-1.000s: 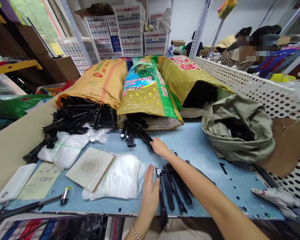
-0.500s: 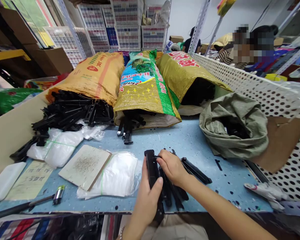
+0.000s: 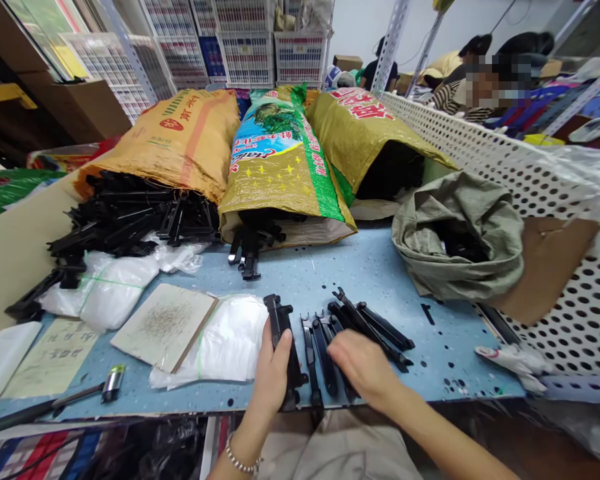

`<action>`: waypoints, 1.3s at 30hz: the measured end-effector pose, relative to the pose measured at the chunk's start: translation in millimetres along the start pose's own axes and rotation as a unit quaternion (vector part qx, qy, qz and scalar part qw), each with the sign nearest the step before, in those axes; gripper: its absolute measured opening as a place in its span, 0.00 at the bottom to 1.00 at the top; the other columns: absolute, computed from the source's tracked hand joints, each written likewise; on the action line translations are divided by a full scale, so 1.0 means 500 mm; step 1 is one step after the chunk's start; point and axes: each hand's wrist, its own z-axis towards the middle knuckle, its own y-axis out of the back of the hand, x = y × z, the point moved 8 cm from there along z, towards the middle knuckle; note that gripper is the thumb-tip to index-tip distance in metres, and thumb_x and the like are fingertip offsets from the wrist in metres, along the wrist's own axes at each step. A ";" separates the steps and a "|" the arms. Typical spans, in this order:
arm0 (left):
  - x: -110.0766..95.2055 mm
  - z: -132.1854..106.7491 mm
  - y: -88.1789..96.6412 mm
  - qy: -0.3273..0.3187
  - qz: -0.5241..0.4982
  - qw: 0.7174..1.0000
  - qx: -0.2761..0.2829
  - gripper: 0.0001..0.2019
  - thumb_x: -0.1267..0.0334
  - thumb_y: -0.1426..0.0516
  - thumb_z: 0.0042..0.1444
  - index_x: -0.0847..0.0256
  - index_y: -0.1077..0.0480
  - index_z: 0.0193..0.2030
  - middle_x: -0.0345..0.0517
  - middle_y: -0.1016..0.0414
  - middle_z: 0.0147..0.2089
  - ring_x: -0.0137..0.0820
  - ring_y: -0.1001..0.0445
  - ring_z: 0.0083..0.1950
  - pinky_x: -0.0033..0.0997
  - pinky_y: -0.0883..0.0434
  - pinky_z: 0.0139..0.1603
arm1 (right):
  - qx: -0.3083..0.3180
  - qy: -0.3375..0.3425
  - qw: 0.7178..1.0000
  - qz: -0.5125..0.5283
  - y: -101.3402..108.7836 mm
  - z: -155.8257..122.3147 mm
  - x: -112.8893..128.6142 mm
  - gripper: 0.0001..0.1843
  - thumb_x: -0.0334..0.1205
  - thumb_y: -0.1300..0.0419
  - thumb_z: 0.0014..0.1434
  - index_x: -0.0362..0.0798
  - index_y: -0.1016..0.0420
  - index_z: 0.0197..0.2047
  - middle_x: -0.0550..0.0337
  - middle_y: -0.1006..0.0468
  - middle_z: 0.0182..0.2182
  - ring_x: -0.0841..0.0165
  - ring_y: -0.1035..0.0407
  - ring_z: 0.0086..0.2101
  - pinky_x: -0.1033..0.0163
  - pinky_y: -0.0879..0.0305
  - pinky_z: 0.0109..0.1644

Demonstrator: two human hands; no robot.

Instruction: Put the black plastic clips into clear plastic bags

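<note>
Black part (image 3: pixel 293 368) is gripped in the left hand (image 3: pixel 270 383), near the front edge of the blue table (image 3: pixel 320 267). Right hand (image 3: pixel 366 365) is curled over the black strips (image 3: pixel 325 363) just beside; its grip cannot be determined. Bundled white bags (image 3: pixel 237 337) lie to the left, grey-green sack (image 3: pixel 457 270) to the right, printed middle sack (image 3: pixel 285 190) behind

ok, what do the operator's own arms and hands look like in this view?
The left hand is ungloved, with a silvery beaded bracelet at the wrist. The right hand is ungloved too, its wrist without a band. Neither forearm shows a sleeve. Some fingers are hidden, so rings can't be ruled out.
</note>
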 end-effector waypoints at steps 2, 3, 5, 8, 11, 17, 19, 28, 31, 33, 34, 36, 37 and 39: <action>0.042 -0.008 -0.020 0.059 -0.019 0.997 0.036 0.30 0.45 0.44 0.53 0.57 0.40 0.59 0.43 0.29 0.30 0.37 0.26 0.31 0.34 0.28 0.28 | -0.045 -0.081 0.993 -0.074 0.027 -0.016 -0.078 0.17 0.47 0.54 0.66 0.47 0.29 0.43 0.49 0.26 0.40 0.59 0.33 0.41 0.56 0.38 0.43; 0.064 -0.012 -0.033 0.088 -0.034 0.994 0.049 0.32 0.45 0.44 0.53 0.56 0.43 0.61 0.42 0.30 0.30 0.37 0.27 0.30 0.34 0.28 0.27 | -0.055 -0.120 0.985 -0.115 0.033 -0.025 -0.114 0.18 0.49 0.52 0.64 0.47 0.31 0.49 0.45 0.28 0.46 0.55 0.34 0.45 0.52 0.38 0.45; 0.097 -0.016 -0.058 0.118 -0.065 0.990 0.051 0.36 0.45 0.44 0.53 0.55 0.50 0.64 0.41 0.31 0.31 0.35 0.27 0.29 0.33 0.28 0.28 | -0.048 -0.200 0.963 -0.175 0.033 -0.043 -0.174 0.24 0.50 0.51 0.63 0.47 0.37 0.58 0.42 0.31 0.52 0.49 0.35 0.48 0.47 0.38 0.46; 0.111 -0.006 -0.082 0.100 -0.103 0.989 0.025 0.40 0.43 0.42 0.51 0.54 0.54 0.66 0.43 0.29 0.35 0.34 0.27 0.31 0.33 0.27 0.29 | -0.048 -0.286 0.938 -0.190 0.032 -0.065 -0.214 0.26 0.48 0.53 0.64 0.45 0.39 0.61 0.39 0.31 0.52 0.46 0.35 0.48 0.42 0.37 0.45; 0.114 -0.004 -0.080 0.125 -0.141 0.982 0.006 0.35 0.38 0.46 0.52 0.59 0.44 0.60 0.46 0.27 0.34 0.36 0.25 0.31 0.34 0.28 0.30 | -0.117 -0.281 0.945 -0.118 0.054 -0.075 -0.181 0.26 0.49 0.52 0.63 0.44 0.37 0.59 0.38 0.35 0.56 0.44 0.42 0.55 0.39 0.41 0.53; 0.069 -0.049 -0.019 0.051 -0.144 0.986 -0.060 0.30 0.40 0.48 0.55 0.60 0.39 0.56 0.53 0.26 0.46 0.39 0.27 0.49 0.37 0.29 0.48 | 0.037 -0.184 0.916 0.354 -0.054 -0.076 0.002 0.31 0.47 0.42 0.58 0.54 0.42 0.63 0.51 0.29 0.54 0.59 0.30 0.46 0.53 0.33 0.50; 0.047 -0.052 0.006 -0.018 -0.052 0.996 -0.064 0.27 0.43 0.50 0.59 0.58 0.41 0.59 0.53 0.30 0.52 0.39 0.32 0.56 0.37 0.33 0.54 | 0.078 -0.203 0.873 0.437 -0.098 -0.077 0.039 0.31 0.46 0.37 0.54 0.51 0.37 0.61 0.52 0.25 0.48 0.60 0.28 0.40 0.55 0.32 0.45; -0.016 0.012 0.141 -0.240 0.573 0.779 -0.084 0.03 0.64 0.44 0.57 0.61 0.34 0.35 0.50 0.33 0.39 0.42 0.32 0.44 0.45 0.32 0.44 | 0.035 -0.261 0.733 0.627 -0.134 -0.046 0.039 0.22 0.47 0.33 0.51 0.47 0.27 0.47 0.55 0.21 0.39 0.65 0.28 0.35 0.58 0.33 0.44; -0.023 0.002 0.118 -0.275 0.562 0.777 -0.073 0.07 0.66 0.44 0.56 0.62 0.33 0.42 0.52 0.33 0.45 0.40 0.32 0.46 0.41 0.32 0.46 | 0.020 -0.282 0.694 0.662 -0.144 -0.040 0.050 0.22 0.47 0.33 0.50 0.47 0.26 0.47 0.54 0.21 0.41 0.64 0.27 0.36 0.59 0.33 0.43; -0.016 0.003 0.094 -0.263 0.537 0.799 -0.061 0.12 0.64 0.41 0.53 0.63 0.34 0.43 0.53 0.34 0.47 0.43 0.33 0.48 0.45 0.33 0.48 | 0.015 -0.295 0.664 0.687 -0.149 -0.037 0.055 0.20 0.47 0.33 0.51 0.47 0.26 0.46 0.53 0.21 0.41 0.64 0.27 0.38 0.58 0.32 0.44; -0.008 0.010 0.086 -0.241 0.517 0.819 -0.051 0.11 0.64 0.40 0.52 0.63 0.33 0.41 0.53 0.33 0.45 0.44 0.34 0.49 0.46 0.34 0.48 | 0.011 -0.299 0.652 0.697 -0.149 -0.036 0.055 0.20 0.47 0.34 0.52 0.47 0.25 0.46 0.54 0.21 0.40 0.63 0.27 0.39 0.58 0.32 0.45; 0.009 0.030 0.081 -0.190 0.466 0.863 -0.036 0.03 0.67 0.42 0.52 0.63 0.32 0.34 0.52 0.31 0.41 0.45 0.33 0.48 0.48 0.36 0.49 | 0.000 -0.303 0.638 0.707 -0.144 -0.034 0.050 0.19 0.46 0.33 0.51 0.48 0.24 0.45 0.54 0.20 0.40 0.62 0.27 0.41 0.58 0.33 0.46; 0.014 0.040 0.086 -0.171 0.437 0.883 -0.033 0.02 0.69 0.44 0.53 0.63 0.32 0.31 0.51 0.31 0.39 0.44 0.33 0.47 0.47 0.36 0.49 | -0.002 -0.305 0.637 0.708 -0.141 -0.034 0.046 0.19 0.46 0.32 0.50 0.48 0.24 0.45 0.54 0.20 0.40 0.62 0.27 0.41 0.58 0.33 0.46; 0.017 0.059 0.103 -0.152 0.386 0.909 -0.027 0.07 0.69 0.47 0.56 0.61 0.33 0.27 0.49 0.30 0.35 0.40 0.31 0.44 0.43 0.36 0.48 | -0.001 -0.309 0.635 0.708 -0.136 -0.034 0.038 0.19 0.45 0.32 0.49 0.47 0.23 0.44 0.52 0.21 0.43 0.61 0.27 0.42 0.61 0.32 0.44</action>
